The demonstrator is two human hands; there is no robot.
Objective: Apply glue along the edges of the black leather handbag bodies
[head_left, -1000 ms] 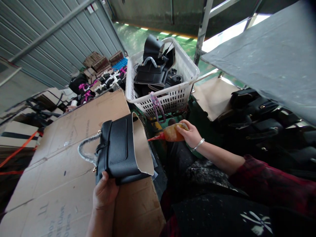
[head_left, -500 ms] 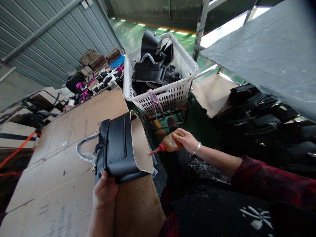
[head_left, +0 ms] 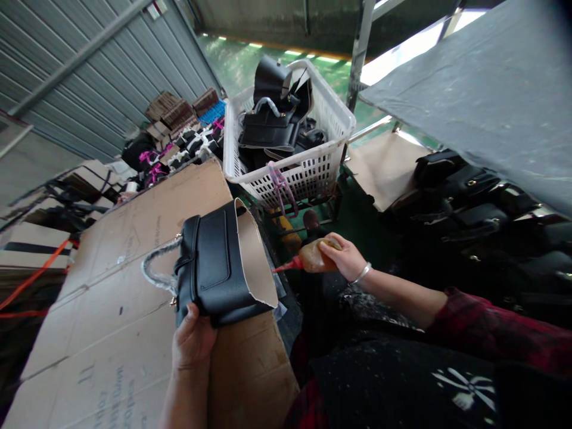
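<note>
A black handbag (head_left: pixel 217 262) lies on its side over the cardboard, its open end with a beige lining (head_left: pixel 255 259) facing right. Plastic film wraps its curved handle (head_left: pixel 154 265), which points left. My left hand (head_left: pixel 193 339) grips the bag's lower left corner, thumb on top and fingers hidden beneath. In my right hand (head_left: pixel 344 257) is a squeeze bottle (head_left: pixel 316 256) of amber liquid, held nearly level. The bottle's red nozzle (head_left: pixel 286 266) points left, its tip close to the edge of the bag's opening; whether they touch I cannot tell.
Flattened cardboard (head_left: pixel 107 310) covers the table. Behind it stands a white plastic basket (head_left: pixel 308 167) holding several black bags. More black bags (head_left: pixel 473 220) lie on the right beneath a grey sheet-covered surface (head_left: pixel 482 101). Stacked pieces and bundles (head_left: pixel 179 140) sit at the back left.
My right hand has drawn the bottle slightly right and up, so the nozzle tip sits nearer the opening's edge. The handbag stays in my left hand, almost unmoved.
</note>
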